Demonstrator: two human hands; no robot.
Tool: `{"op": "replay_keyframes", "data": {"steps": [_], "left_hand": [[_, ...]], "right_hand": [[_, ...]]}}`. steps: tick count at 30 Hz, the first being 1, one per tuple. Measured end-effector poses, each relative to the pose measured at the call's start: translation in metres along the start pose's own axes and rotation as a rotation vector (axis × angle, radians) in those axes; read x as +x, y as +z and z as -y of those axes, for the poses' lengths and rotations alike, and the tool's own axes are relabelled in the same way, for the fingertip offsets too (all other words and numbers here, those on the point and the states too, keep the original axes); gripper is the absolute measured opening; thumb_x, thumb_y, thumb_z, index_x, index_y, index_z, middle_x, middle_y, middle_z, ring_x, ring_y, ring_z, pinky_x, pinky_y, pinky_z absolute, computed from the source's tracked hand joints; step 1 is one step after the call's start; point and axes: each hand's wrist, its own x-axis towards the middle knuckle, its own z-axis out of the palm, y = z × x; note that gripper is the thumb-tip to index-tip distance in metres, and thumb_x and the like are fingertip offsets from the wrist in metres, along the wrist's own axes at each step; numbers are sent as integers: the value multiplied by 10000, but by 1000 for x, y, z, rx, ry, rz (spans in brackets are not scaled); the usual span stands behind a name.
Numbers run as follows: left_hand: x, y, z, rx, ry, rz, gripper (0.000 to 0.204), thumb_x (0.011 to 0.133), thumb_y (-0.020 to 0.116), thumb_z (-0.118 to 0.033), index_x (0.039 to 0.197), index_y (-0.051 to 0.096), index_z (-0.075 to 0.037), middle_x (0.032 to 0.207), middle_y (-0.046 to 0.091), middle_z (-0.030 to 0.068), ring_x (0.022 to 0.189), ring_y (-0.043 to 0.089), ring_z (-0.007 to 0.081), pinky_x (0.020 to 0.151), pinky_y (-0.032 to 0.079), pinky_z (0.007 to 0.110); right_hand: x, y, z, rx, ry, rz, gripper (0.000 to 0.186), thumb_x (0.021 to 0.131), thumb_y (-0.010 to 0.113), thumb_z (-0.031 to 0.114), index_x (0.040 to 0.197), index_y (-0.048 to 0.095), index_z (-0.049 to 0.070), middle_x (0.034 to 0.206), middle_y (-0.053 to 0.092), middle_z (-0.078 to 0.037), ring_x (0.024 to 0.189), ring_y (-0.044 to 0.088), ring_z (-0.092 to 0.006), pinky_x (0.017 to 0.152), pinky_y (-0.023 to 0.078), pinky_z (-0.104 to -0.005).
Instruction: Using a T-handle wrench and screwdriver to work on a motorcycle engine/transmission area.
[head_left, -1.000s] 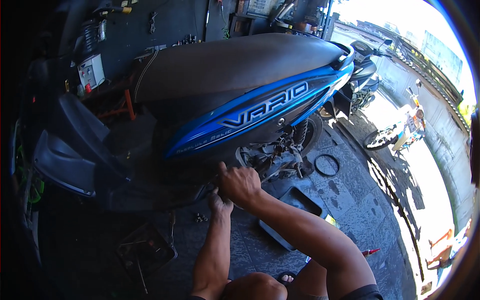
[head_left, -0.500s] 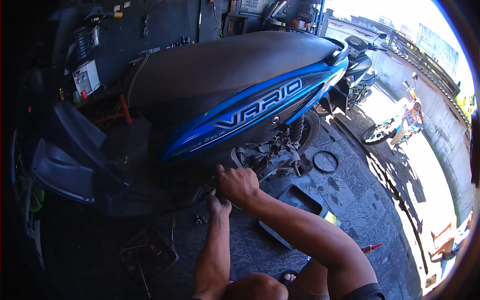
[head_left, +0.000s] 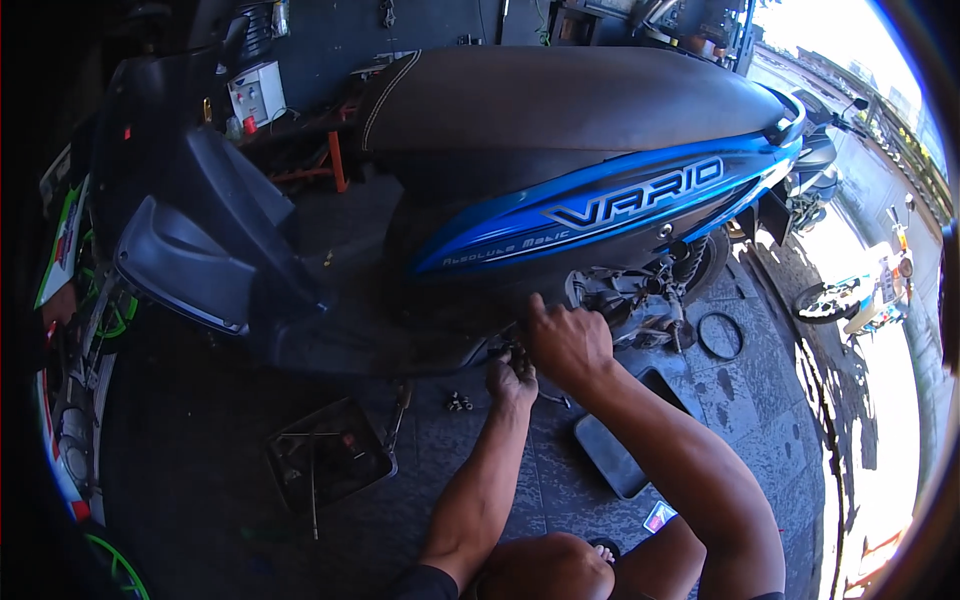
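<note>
A scooter with a blue side panel (head_left: 465, 228) and a dark brown seat (head_left: 570, 105) stands across the view. Under its body, just ahead of the exposed engine (head_left: 640, 305), both hands work close together. My left hand (head_left: 512, 376) reaches up to the lower edge of the footboard, its fingers bent around something I cannot make out. Slightly higher and to the right, my right hand (head_left: 572, 342) is curled into a fist with its back toward me. Whatever it grips lies hidden behind the knuckles and in the shadow of the bodywork.
A dark tray (head_left: 391, 468) with tools lies at left; another tray (head_left: 628, 470) sits under my right forearm. Small metal parts (head_left: 459, 401) rest on the floor tiles. A black ring (head_left: 704, 330) lies by the rear wheel. Other motorbikes (head_left: 858, 300) stand at right.
The view has swung left, so the scooter and my hands appear farther right and more shows at the left. Both hands remain at the same low spot on the scooter.
</note>
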Motion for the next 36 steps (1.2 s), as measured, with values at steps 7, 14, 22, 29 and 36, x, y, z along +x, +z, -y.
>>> {"op": "replay_keyframes", "data": {"steps": [7,14,22,29,36], "left_hand": [[-15,18,14,-40,-48,54,265,1003,370,-99,1167,567,-31,1052,640,84,888,644,151,813,555,295],[5,-8,-5,-63,63,-24,192,974,429,-59,1067,596,-43,937,652,59,794,644,137,779,549,292],[-15,15,14,-37,84,-96,154,937,472,-33,1002,607,-64,845,649,33,738,638,133,700,525,263],[-23,24,15,-59,116,-124,132,928,491,-28,1001,595,-65,811,631,33,704,628,136,676,520,254],[-78,56,40,109,-4,-44,142,962,550,-247,983,619,-126,879,659,16,788,625,121,670,503,260]], "right_hand": [[-4,7,-4,-43,-86,-98,432,925,554,417,1139,519,43,824,694,-217,756,696,-384,679,550,-474],[-7,12,6,-13,-52,-118,372,915,572,344,1141,518,52,931,680,-223,816,683,-403,715,542,-493],[-12,7,-4,-22,-179,-212,365,899,600,327,1140,526,63,969,661,-205,823,677,-399,701,537,-493],[-18,7,-1,-17,-52,-82,355,891,620,328,1124,535,73,1005,641,-174,883,667,-364,728,535,-483],[-23,12,-13,-25,-178,-326,286,922,555,326,1053,558,72,868,681,-213,766,688,-397,653,546,-495]]}}
